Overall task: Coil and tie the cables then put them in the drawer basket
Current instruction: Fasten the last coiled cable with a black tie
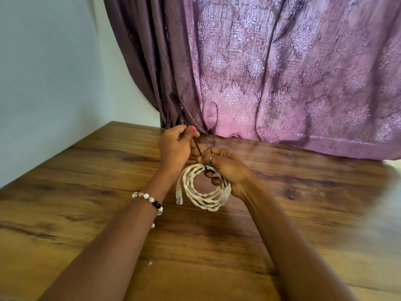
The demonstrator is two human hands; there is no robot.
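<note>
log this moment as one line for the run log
stage: tying | left hand: pulls black tie | right hand: grips coiled white cable | over wooden table | basket: unseen

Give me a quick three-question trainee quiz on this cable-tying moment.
1. True or false: the coiled white twisted network cable lies flat on the brown wood-grain table, untouched.
2. Which hand pulls the thin dark tie up and away from the coil? A) left hand B) right hand
3. Fill in: behind the table hangs a purple patterned ____.

Key: 1 false, the right hand grips it; 2 A; 3 curtain.
</note>
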